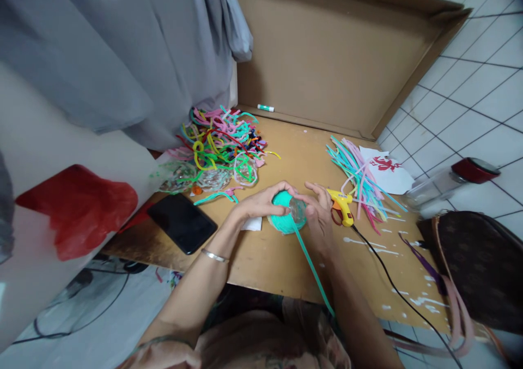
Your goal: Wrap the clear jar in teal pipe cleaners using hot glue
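Both hands (286, 208) grip teal-wrapped ball (286, 216), no label

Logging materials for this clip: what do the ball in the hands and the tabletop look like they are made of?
Ball: seemingly clear shiny plastic, partly wrapped in matte teal cord; a bare patch glints. Tabletop: apparently plain brown cardboard, matte, with white drips.

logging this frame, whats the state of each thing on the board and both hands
left hand: cupped on the teal ball
right hand: fingers on the ball's clear bare patch
teal ball: partly wrapped, strip trailing toward the person
glue gun: lying on its side, cord attached
phone: flat, screen dark
jar: lying down, red lid on
glue stick: lying capped by the cardboard wall
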{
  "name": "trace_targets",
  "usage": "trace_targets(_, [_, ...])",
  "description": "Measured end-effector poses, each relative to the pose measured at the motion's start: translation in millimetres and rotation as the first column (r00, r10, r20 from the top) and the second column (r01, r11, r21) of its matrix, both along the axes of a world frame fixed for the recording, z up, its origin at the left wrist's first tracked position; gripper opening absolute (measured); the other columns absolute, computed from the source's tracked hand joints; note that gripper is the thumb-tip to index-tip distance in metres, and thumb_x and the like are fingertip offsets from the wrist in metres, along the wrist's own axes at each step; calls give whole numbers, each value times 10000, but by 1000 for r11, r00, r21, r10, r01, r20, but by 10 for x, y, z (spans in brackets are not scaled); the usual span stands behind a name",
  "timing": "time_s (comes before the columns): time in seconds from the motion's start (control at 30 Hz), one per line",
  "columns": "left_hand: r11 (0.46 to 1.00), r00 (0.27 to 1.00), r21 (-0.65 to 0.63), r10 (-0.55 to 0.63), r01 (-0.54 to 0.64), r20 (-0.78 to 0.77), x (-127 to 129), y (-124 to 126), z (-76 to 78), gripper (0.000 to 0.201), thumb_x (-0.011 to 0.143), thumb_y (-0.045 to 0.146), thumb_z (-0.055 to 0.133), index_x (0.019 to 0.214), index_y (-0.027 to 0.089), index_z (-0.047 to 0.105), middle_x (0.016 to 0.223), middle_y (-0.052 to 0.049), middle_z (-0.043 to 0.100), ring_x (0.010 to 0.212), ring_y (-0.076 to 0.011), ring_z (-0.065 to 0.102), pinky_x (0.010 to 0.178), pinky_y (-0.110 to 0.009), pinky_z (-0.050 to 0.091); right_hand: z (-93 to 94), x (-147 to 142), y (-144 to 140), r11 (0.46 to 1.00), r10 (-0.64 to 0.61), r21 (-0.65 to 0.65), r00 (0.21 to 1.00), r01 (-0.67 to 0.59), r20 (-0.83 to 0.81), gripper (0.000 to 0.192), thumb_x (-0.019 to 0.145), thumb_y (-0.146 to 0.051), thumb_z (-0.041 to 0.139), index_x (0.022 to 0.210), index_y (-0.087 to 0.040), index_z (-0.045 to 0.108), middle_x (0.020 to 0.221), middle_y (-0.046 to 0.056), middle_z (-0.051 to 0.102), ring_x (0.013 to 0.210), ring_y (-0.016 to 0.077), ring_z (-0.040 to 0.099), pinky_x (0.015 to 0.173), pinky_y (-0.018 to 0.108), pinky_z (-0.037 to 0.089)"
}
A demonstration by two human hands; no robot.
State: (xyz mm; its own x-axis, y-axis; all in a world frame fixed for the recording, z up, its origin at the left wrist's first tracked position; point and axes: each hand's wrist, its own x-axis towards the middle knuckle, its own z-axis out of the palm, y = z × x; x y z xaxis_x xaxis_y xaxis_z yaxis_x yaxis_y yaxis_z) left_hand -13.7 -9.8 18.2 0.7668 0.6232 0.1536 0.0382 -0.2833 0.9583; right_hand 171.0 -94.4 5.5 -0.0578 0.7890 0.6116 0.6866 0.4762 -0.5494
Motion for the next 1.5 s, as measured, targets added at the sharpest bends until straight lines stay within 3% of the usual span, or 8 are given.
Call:
trace_targets(0.47, [997, 1000, 68, -20, 20, 2, -7, 33, -32, 421, 704, 316, 637, 1083, 190, 504, 1130, -50, 557, 1063, -221, 523, 943, -365, 436, 44, -64, -40, 991, 83, 95, 986, -97, 142, 333, 990, -404, 349, 1118, -273, 627, 1358, 67, 480, 1302, 262, 405, 1090, 534, 291])
trace_targets(0.93, [998, 1000, 68, -2, 4, -23, -8, 31, -51, 417, 712, 305, 621, 1091, 184, 497, 1086, -42, 574, 951, -194, 545, 853, -332, 468, -46, -59, -25, 988, 152, 4, 985, -153, 80, 326, 963, -397, 409, 1160, -265, 633, 1344, 94, 490, 1251, 266, 486, 1018, 497, 415])
trace_targets(1.1, [997, 999, 77, -7, 5, 32, 11, 27, -57, 405, 723, 315, 642, 1083, 192, 502, 1218, -81, 542, 1147, -248, 513, 1009, -413, 417, -102, -54, -6, 985, 172, -7, 985, -172, 19, 326, 965, -404, 414, 1148, -251, 636, 1340, 101, 473, 1270, 263, 478, 1040, 498, 419])
trace_targets(1.3, [984, 996, 164, 53, -64, 74, 32, 5, -51, 467, 685, 308, 691, 1109, 207, 525, 1293, -106, 484, 1338, -304, 389, 1150, -477, 269, -100, -71, -17, 988, 156, -1, 987, -156, -23, 314, 966, -399, 421, 1100, -245, 660, 1328, 95, 450, 1229, 251, 492, 1033, 484, 425])
trace_targets(1.5, [981, 981, 103, 149, -162, 122, 52, -25, -80, 586, 673, 342, 722, 1189, 209, 477, 1247, -91, 517, 1215, -267, 485, 1066, -417, 388, -82, -80, -26, 994, 107, 19, 994, -108, 20, 333, 961, -404, 416, 1126, -250, 661, 1255, 91, 464, 1194, 257, 486, 1005, 488, 417])
